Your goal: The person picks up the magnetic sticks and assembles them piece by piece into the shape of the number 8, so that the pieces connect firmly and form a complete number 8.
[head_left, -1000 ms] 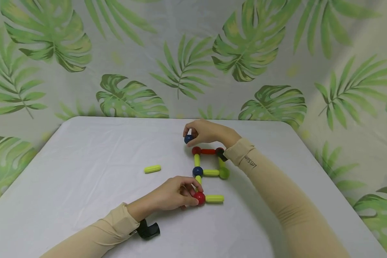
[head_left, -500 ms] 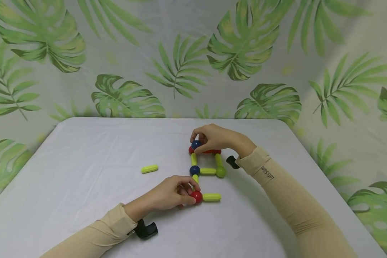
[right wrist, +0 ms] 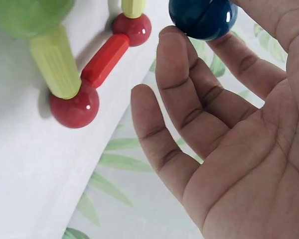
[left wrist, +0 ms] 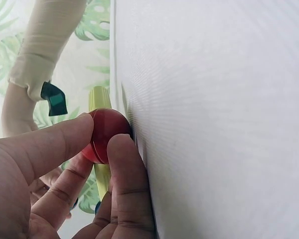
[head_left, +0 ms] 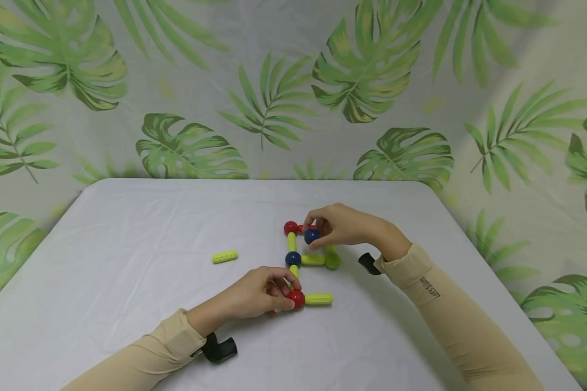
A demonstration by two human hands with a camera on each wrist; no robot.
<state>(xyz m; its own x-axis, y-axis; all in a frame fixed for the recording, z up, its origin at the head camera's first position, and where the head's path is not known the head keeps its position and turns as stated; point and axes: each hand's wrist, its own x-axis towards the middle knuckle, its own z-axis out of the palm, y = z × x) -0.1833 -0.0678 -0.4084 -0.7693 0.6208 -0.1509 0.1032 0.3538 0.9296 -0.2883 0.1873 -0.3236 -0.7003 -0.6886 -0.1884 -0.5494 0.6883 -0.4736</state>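
Observation:
My left hand (head_left: 254,293) pinches the near red ball (head_left: 296,298) between thumb and fingers. From that ball a yellow rod (head_left: 319,299) sticks out to the right, and another runs back to a blue ball (head_left: 293,259) within the flat ball-and-rod frame. My right hand (head_left: 347,225) holds a second blue ball (right wrist: 204,17) by its fingertips, raised over the frame's far part. Behind that hand in the head view, a red ball (right wrist: 74,107) at the far right corner is hidden; the right wrist view shows it joined to a red rod (right wrist: 105,60).
A loose yellow rod (head_left: 225,256) lies left of the frame on the white table (head_left: 151,228). A green ball (head_left: 332,261) forms the frame's right middle corner, under the right hand. Leaf-patterned cloth (head_left: 274,108) hangs behind the table's far edge.
My right hand has carried its blue ball rightward and nearer, from beyond the far left red ball to over the frame's inside. The left hand keeps hold of its red ball.

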